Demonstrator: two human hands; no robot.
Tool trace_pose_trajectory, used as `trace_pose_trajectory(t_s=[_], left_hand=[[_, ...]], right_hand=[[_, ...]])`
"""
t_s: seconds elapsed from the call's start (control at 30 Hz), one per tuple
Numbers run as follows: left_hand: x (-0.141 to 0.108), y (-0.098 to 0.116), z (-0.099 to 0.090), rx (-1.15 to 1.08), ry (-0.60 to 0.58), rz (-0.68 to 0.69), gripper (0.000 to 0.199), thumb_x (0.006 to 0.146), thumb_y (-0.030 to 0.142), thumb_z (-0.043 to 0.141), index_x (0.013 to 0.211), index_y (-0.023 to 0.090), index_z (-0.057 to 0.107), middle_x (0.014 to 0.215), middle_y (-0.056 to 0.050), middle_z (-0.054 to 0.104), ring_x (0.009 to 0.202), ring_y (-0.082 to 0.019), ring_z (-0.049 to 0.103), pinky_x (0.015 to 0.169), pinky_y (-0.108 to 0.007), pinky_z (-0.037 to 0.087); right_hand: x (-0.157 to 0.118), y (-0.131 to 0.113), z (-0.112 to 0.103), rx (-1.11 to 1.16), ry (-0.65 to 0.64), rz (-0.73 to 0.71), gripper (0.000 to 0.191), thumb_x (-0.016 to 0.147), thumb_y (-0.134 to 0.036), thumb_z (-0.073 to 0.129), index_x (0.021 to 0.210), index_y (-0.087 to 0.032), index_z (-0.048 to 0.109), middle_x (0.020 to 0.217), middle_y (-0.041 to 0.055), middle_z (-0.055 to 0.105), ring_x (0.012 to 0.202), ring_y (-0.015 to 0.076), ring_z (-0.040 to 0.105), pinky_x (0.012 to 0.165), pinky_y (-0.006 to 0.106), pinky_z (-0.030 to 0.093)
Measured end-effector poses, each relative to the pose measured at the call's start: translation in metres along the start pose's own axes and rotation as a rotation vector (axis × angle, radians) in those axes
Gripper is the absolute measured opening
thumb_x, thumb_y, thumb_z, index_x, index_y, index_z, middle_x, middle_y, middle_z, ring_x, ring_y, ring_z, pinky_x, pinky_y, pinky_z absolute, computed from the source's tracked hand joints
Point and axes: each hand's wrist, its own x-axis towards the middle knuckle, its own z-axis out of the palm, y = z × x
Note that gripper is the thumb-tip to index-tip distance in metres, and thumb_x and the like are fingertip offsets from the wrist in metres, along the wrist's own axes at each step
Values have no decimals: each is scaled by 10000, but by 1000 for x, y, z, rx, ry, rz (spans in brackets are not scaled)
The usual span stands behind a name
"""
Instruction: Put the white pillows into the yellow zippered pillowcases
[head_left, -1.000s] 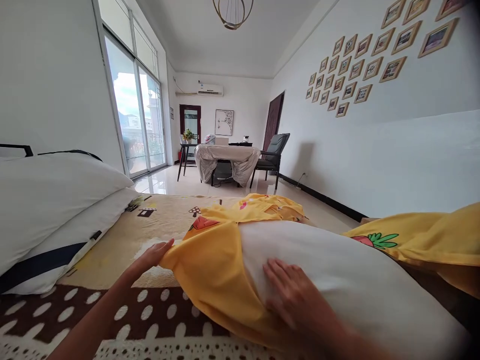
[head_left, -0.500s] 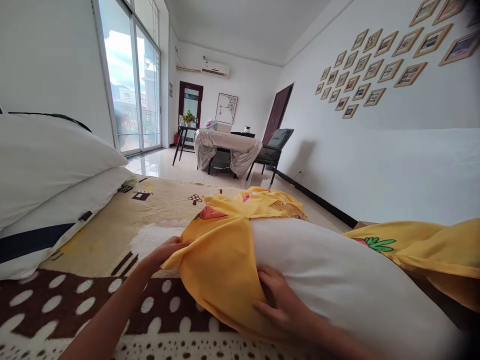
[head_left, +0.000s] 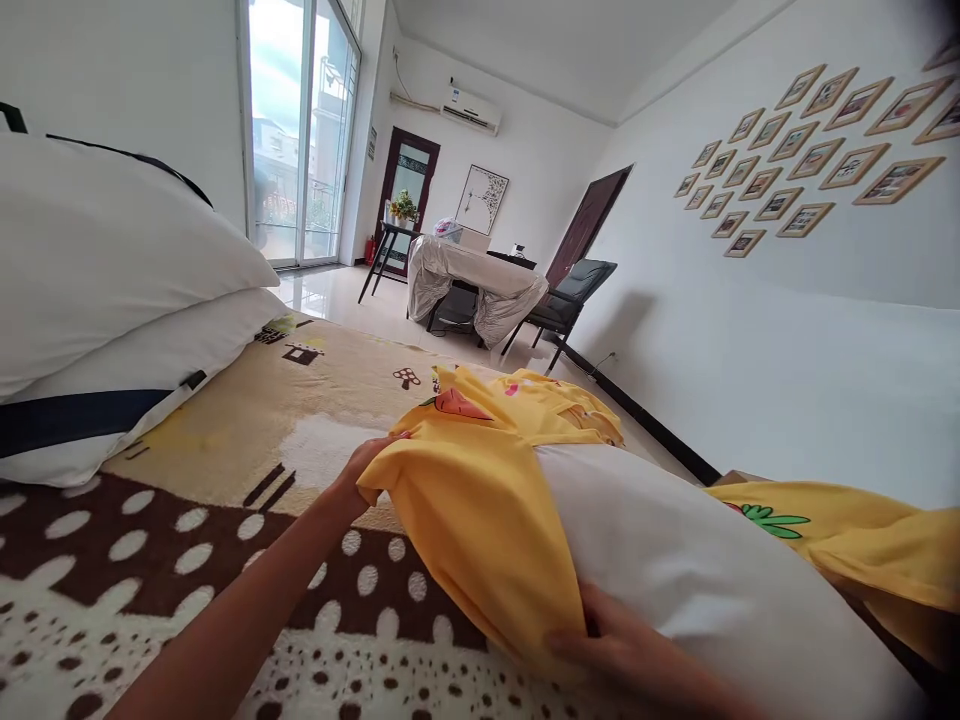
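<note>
A yellow cloth cover (head_left: 480,500) with a carrot print lies partly over a long white stuffed piece (head_left: 675,540). My left hand (head_left: 369,466) grips the cover's left corner, its fingertips partly hidden by the fabric. Lower right, my right hand (head_left: 611,630) has the cover's edge pinched between thumb and fingers, where the cloth meets the white piece; it is slightly blurred. More yellow cloth is bunched at the far end, and another yellow piece (head_left: 877,530) with a green leaf print lies at the right.
Beneath is a beige and brown patterned blanket (head_left: 337,370). White pillows (head_left: 120,250) are stacked at the left. Beyond the blanket stand a covered table (head_left: 480,268), a black chair (head_left: 566,300) and a plant (head_left: 403,207) on a stand. Framed pictures hang on the right wall.
The view has tilted and shifted. My left hand has lifted and pulled the cover's corner, stretching the cloth. My right hand has moved down and right, closing on the cloth's edge.
</note>
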Motion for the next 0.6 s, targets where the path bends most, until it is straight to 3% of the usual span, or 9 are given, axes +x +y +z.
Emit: trace_pose_trajectory(t_s=[0.13,0.23,0.33,0.47,0.6], left_hand=[[5,2,-4,-88,6,-49,173,748,238,618,851,111,673,745,-49,701,637,-157,617,658,-268,505],[10,2,-8,-125,20,-76,168,745,224,611,852,105,663,714,-50,697,648,-168,634,696,-287,519],[11,1,-9,-154,16,-82,142,737,232,618,820,121,649,695,-45,688,695,-184,652,736,-297,524],[11,3,-6,-173,-6,-118,164,738,209,595,859,113,647,701,-53,687,704,-196,664,735,-307,536],[7,10,-5,-160,-32,-168,204,755,182,569,911,70,636,728,-79,692,662,-186,660,687,-297,546]], right_hand=[[-15,7,-8,-57,50,-64,602,777,-516,599,1304,-229,554,1441,69,428,1350,296,349,1118,412,309],[-24,24,-12,39,26,13,639,781,-604,533,1308,-244,551,1372,73,513,1277,309,453,1068,437,386],[-31,48,-9,-13,47,90,669,731,-635,554,1276,-249,583,1331,73,552,1235,317,498,1060,447,403],[-48,74,-17,-203,226,190,658,674,-648,580,1207,-266,636,1298,56,580,1217,327,513,1065,419,411],[-60,67,-48,-269,368,175,548,679,-640,580,1044,-249,704,1157,63,669,1107,331,590,950,394,510]])
